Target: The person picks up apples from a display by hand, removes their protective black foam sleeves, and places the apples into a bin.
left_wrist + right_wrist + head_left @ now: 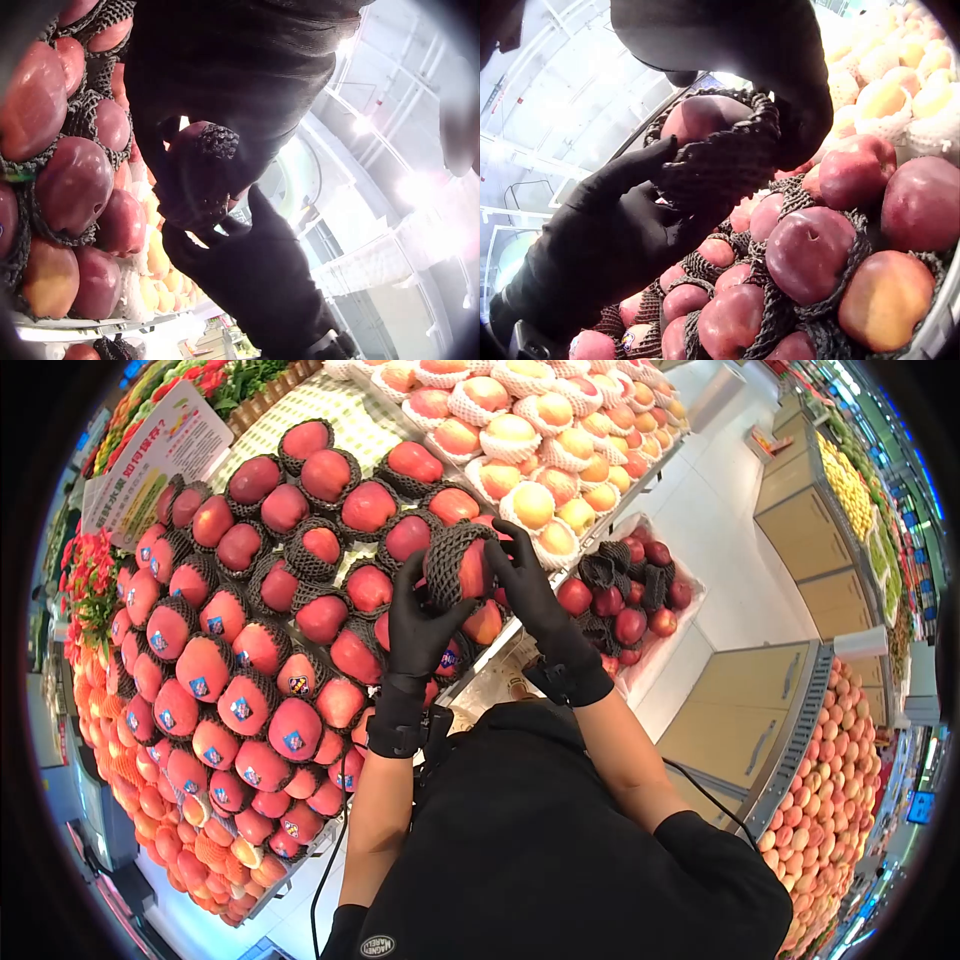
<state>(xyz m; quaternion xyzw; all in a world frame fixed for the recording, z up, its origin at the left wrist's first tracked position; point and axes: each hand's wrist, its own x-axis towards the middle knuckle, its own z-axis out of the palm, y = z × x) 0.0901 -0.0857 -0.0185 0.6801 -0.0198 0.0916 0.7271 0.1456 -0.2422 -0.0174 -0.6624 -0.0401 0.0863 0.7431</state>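
Note:
Between two black-gloved hands is a red apple (474,568) partly wrapped in a black foam net (446,566). The left hand (422,622) grips its netted side from the left and below. On the right, the other hand (535,588) has its bent fingers and thumb against the apple's bare side and top edge. In the right wrist view the net (720,169) surrounds the lower part of the apple (697,118), with the left hand (622,225) beneath and the right hand (780,67) over it. The left wrist view shows the apple (196,169) dark between both hands.
Netted red apples (240,705) fill the slanted display below and left. Yellow-red fruit in white nets (535,505) lies beyond. Right of the hands, a box holds dark red fruit (630,625) and loose black nets (600,570). A sign (155,465) stands at upper left.

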